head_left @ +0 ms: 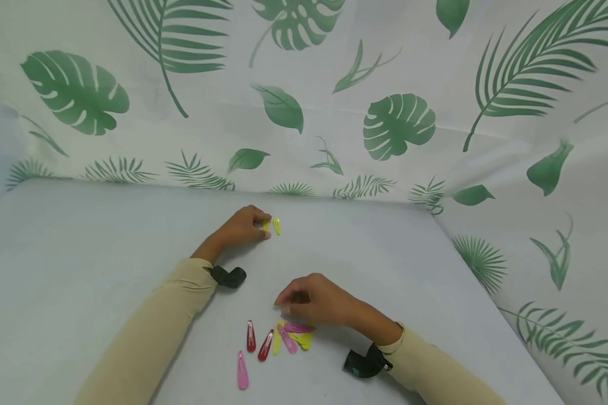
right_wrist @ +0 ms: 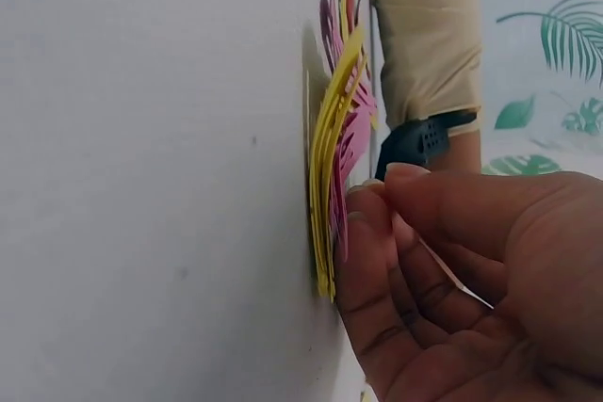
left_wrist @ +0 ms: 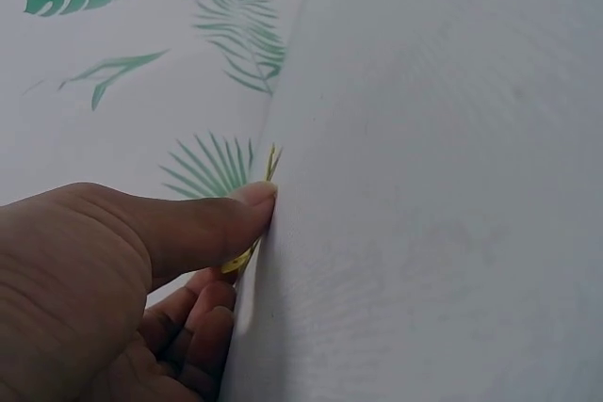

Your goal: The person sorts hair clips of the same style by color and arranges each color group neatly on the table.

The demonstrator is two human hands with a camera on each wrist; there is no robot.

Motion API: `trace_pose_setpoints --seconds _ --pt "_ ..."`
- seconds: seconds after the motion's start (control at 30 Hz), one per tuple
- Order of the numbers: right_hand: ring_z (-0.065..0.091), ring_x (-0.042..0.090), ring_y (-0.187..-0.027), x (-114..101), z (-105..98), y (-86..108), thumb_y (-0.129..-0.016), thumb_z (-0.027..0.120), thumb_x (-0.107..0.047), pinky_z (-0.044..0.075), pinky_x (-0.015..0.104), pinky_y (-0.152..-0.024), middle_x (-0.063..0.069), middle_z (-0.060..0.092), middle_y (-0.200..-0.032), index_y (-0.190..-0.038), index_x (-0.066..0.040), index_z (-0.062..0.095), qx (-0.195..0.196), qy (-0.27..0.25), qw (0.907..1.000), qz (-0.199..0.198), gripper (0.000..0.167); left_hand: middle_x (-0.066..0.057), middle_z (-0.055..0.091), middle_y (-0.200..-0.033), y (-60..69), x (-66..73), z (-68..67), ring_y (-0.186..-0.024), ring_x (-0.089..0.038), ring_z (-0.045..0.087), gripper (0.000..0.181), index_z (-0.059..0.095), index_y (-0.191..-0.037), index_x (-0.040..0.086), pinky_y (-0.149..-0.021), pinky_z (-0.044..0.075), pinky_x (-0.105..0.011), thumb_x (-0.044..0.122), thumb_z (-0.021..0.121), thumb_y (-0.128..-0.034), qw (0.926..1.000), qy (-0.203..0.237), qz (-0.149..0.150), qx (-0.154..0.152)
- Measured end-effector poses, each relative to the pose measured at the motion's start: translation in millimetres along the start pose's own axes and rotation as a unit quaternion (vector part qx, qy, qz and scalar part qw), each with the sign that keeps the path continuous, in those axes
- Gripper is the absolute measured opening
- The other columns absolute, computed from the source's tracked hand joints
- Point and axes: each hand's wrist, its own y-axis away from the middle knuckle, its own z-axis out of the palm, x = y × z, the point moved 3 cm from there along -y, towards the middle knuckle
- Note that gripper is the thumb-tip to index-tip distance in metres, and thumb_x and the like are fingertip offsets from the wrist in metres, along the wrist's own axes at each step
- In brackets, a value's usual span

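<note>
Yellow hair clip [head_left: 266, 225]: we pinch it between the thumb and fingers of the left hand [head_left: 240, 226], low over the far part of the white table [head_left: 106, 242]. The right hand [head_left: 324, 301] is poised at the near group of clips, fingers bent and thumb tip close to a fingertip; we cannot tell whether anything is held between them. Just beside the left fingertips lies a second yellow clip [head_left: 277, 226], which we judge to be the alignment reference. We should match its lengthwise direction, leave a slim gap, lay the clip flat, then part thumb and fingers straight away from it, since a sideways drag could nudge the neighbour. Further toward us, a magenta clip [head_left: 299, 327] and a pink clip [head_left: 287, 339] lie over or against stacked yellow clips [head_left: 306, 342]. With the right hand, we should lift by one edge and take a single piece, as thin overlapping clips may come up together. Two red clips [head_left: 258, 341] and a separate pink one [head_left: 242, 371] lie outside the stack; we should keep the wrist cameras [head_left: 228, 277] clear of them.
</note>
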Motion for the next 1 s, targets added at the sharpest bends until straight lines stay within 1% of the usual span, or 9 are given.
trace_pose_setpoints --seconds 0.13,0.27,0.47,0.57,0.67,0.77,0.87,0.93,1.0 --pt "0.061 0.007 -0.084 -1 1 4.8 -0.09 0.07 -0.007 0.051 0.024 -0.076 -0.008 0.069 -0.092 -0.103 -0.01 0.073 -0.012 -0.004 0.9999 0.004 0.014 -0.018 0.052 -0.13 0.4 0.3 2.1 -0.12 -0.031 0.049 0.047 0.058 -0.132 -0.003 -0.102 0.039 -0.042 0.011 0.071 -0.0887 1.0 0.001 -0.007 0.002" --pt "0.059 0.007 -0.077 -3 3 6.0 -0.086 0.073 -0.005 0.051 0.024 -0.069 -0.007 0.066 -0.087 -0.104 -0.009 0.073 -0.025 -0.01 0.9996 0.002 0.018 -0.017 0.051 -0.13 1.0 -0.1 3.8 -0.121 -0.03 0.048 0.048 0.057 -0.133 -0.002 -0.103 0.038 -0.042 0.012 0.07 -0.0897 0.9999 -0.004 -0.011 0.005" --pt "0.056 0.006 -0.075 -6 7 6.6 -0.083 0.077 -0.007 0.049 0.023 -0.067 -0.008 0.063 -0.087 -0.104 -0.012 0.074 -0.038 0.001 0.9992 -0.014 0.022 -0.018 0.049 -0.131 3.7 1.3 4.3 -0.122 -0.031 0.048 0.049 0.055 -0.135 -0.002 -0.102 0.039 -0.042 0.012 0.069 -0.0907 0.9998 -0.014 -0.011 0.002" --pt "0.055 0.005 -0.075 -8 10 7.0 -0.081 0.081 -0.011 0.048 0.022 -0.067 -0.008 0.061 -0.086 -0.103 -0.012 0.074 -0.031 0.021 0.999 -0.023 0.024 -0.018 0.048 -0.132 4.8 2.0 4.0 -0.123 -0.032 0.047 0.049 0.054 -0.136 -0.002 -0.103 0.039 -0.042 0.013 0.069 -0.0913 0.9998 -0.013 -0.014 -0.001" --pt "0.054 0.005 -0.076 -13 14 7.5 -0.077 0.085 -0.016 0.048 0.021 -0.069 -0.009 0.059 -0.085 -0.102 -0.012 0.073 -0.018 0.046 0.9986 -0.021 0.028 -0.018 0.047 -0.133 5.1 2.2 3.9 -0.124 -0.032 0.046 0.05 0.053 -0.137 -0.002 -0.104 0.038 -0.042 0.012 0.068 -0.0917 0.9997 -0.01 -0.02 -0.003" --pt "0.053 0.004 -0.077 -17 17 8.5 -0.074 0.087 -0.021 0.048 0.02 -0.07 -0.011 0.057 -0.086 -0.1 -0.013 0.07 -0.005 0.065 0.9979 0.001 0.032 -0.018 0.046 -0.134 4.9 2.2 4.5 -0.125 -0.032 0.045 0.05 0.053 -0.137 -0.001 -0.105 0.037 -0.042 0.012 0.068 -0.0921 0.9997 -0.008 -0.024 -0.003" --pt "0.053 0.004 -0.079 -21 20 10.0 -0.072 0.088 -0.021 0.048 0.02 -0.071 -0.011 0.056 -0.087 -0.099 -0.013 0.067 0.006 0.083 0.9963 0.022 0.035 -0.018 0.046 -0.134 4.8 2.9 5.1 -0.125 -0.032 0.046 0.05 0.053 -0.137 -0.001 -0.104 0.037 -0.042 0.012 0.068 -0.0921 0.9997 -0.005 -0.022 -0.003" --pt "0.052 0.004 -0.078 -23 22 10.8 -0.072 0.088 -0.02 0.048 0.02 -0.071 -0.01 0.055 -0.086 -0.096 -0.013 0.066 0.012 0.094 0.9951 0.029 0.034 -0.018 0.047 -0.134 4.9 3.2 5.3 -0.125 -0.032 0.046 0.05 0.053 -0.137 -0.002 -0.104 0.038 -0.042 0.012 0.068 -0.092 0.9998 -0.004 -0.02 -0.002" --pt "0.052 0.005 -0.078 -24 23 10.9 -0.073 0.087 -0.017 0.048 0.02 -0.07 -0.009 0.055 -0.085 -0.093 -0.013 0.065 0.017 0.102 0.9943 0.027 0.03 -0.018 0.047 -0.134 5.2 3.0 5.4 -0.124 -0.032 0.046 0.049 0.053 -0.137 -0.002 -0.104 0.038 -0.042 0.012 0.068 -0.092 0.9998 -0.006 -0.02 -0.001"
